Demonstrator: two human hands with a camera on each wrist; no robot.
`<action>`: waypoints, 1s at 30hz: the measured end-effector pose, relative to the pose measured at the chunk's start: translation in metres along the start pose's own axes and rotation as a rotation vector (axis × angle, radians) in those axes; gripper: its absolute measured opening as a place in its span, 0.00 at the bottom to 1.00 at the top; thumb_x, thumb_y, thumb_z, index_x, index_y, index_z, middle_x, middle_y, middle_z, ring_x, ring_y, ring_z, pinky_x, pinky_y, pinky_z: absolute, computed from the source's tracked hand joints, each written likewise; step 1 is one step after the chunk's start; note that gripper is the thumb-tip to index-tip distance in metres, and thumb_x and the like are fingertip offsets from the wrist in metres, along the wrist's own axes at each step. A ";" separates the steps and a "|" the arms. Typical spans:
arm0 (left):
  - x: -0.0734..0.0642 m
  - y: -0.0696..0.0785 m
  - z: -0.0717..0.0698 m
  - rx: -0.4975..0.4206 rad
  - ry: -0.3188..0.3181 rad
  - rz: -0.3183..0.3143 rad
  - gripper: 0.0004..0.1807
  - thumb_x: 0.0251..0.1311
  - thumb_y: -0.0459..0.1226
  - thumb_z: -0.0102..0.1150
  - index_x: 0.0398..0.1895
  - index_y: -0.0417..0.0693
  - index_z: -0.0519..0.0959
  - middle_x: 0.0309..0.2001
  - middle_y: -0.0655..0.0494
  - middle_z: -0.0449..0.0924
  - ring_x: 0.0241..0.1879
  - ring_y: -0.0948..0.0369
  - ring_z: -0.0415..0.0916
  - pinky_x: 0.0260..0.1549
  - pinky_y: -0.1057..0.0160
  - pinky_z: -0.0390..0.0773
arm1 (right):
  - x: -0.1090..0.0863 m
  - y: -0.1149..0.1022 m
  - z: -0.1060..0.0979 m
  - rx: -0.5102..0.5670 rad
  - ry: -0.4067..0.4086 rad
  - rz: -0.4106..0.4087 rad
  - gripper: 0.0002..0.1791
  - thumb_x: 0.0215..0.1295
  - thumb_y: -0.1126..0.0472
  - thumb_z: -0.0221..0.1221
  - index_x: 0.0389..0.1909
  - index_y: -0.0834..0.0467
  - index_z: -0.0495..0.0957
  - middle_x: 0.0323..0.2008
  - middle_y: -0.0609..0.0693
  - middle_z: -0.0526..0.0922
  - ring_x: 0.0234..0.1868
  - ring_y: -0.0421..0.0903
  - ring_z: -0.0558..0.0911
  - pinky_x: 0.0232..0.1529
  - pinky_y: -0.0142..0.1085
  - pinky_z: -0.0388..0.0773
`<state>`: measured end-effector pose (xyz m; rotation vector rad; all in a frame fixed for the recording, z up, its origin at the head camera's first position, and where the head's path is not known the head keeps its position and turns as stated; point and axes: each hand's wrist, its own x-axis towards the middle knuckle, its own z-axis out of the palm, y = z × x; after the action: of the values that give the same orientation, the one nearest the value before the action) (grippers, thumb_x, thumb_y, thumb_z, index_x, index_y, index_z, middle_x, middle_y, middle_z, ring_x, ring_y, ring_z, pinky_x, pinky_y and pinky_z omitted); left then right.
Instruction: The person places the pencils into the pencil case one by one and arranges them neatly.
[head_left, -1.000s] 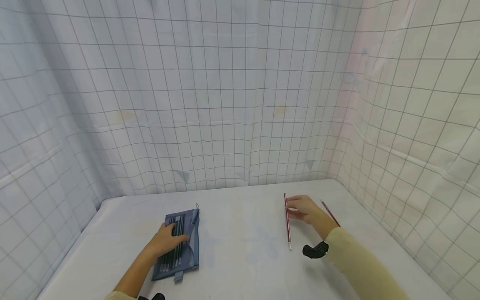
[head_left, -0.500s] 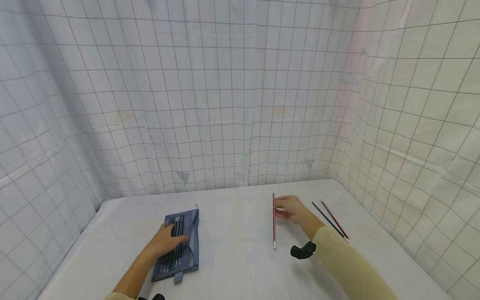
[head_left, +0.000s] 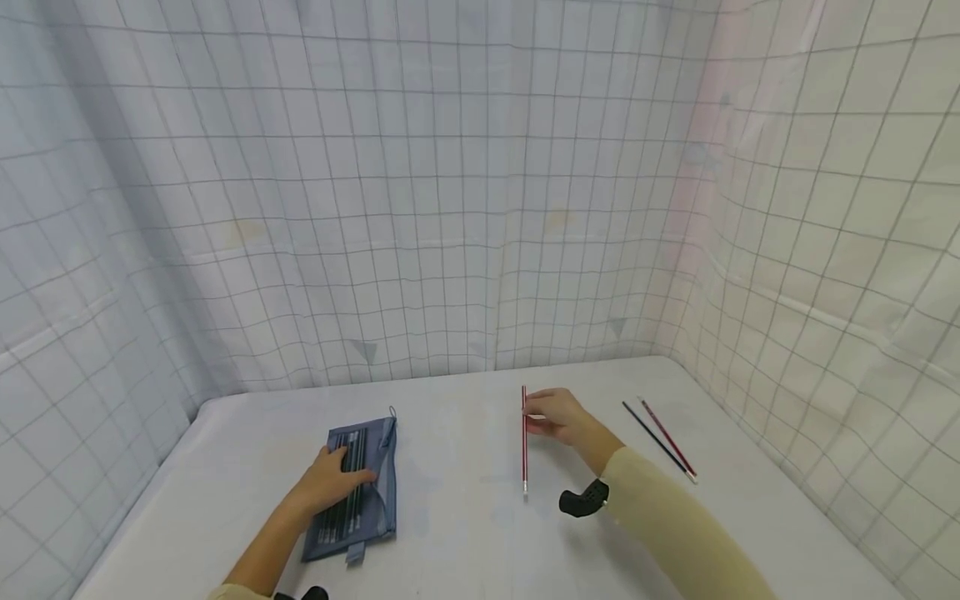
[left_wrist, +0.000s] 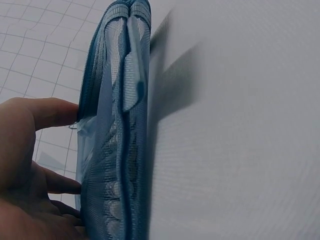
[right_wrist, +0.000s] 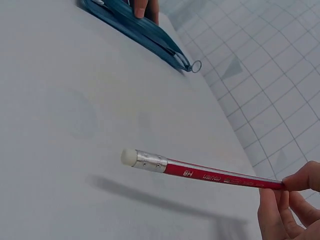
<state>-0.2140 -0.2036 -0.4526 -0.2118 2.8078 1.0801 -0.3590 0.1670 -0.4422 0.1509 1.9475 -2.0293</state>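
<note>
A blue mesh pencil case lies on the left of the white table, several dark pencils showing through it. My left hand rests on top of it, thumb and fingers spread apart. In the left wrist view the thumb and fingers touch the upper face of the case. Right of the middle, my right hand pinches a red pencil between thumb and fingers. The right wrist view shows its white eraser pointing away from the hand, with a shadow below on the table.
Two more pencils lie on the right of the table, a dark one and a red one, close together at their eraser ends. White gridded curtains enclose the table at the back and sides.
My right hand has moved left with the red pencil, away from the two pencils on the right, which now show fully. The left hand and the pencil case have stayed in place.
</note>
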 end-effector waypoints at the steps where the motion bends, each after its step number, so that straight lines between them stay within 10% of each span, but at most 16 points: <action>1: 0.000 -0.001 0.000 0.002 0.001 0.000 0.55 0.66 0.54 0.63 0.73 0.16 0.50 0.72 0.11 0.36 0.71 0.20 0.39 0.66 0.25 0.51 | 0.001 0.001 0.004 0.000 -0.008 0.000 0.17 0.66 0.76 0.62 0.56 0.73 0.77 0.43 0.61 0.82 0.41 0.52 0.85 0.38 0.38 0.87; 30: 0.003 -0.003 0.000 -0.001 -0.007 0.002 0.54 0.66 0.54 0.63 0.73 0.16 0.50 0.72 0.11 0.35 0.70 0.19 0.40 0.65 0.25 0.52 | -0.006 0.005 0.092 -0.024 -0.110 -0.015 0.13 0.65 0.77 0.63 0.50 0.72 0.78 0.39 0.58 0.82 0.34 0.48 0.85 0.36 0.38 0.87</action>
<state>-0.2163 -0.2056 -0.4550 -0.2054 2.8023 1.0807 -0.3384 0.0770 -0.4397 0.0183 1.9101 -1.9795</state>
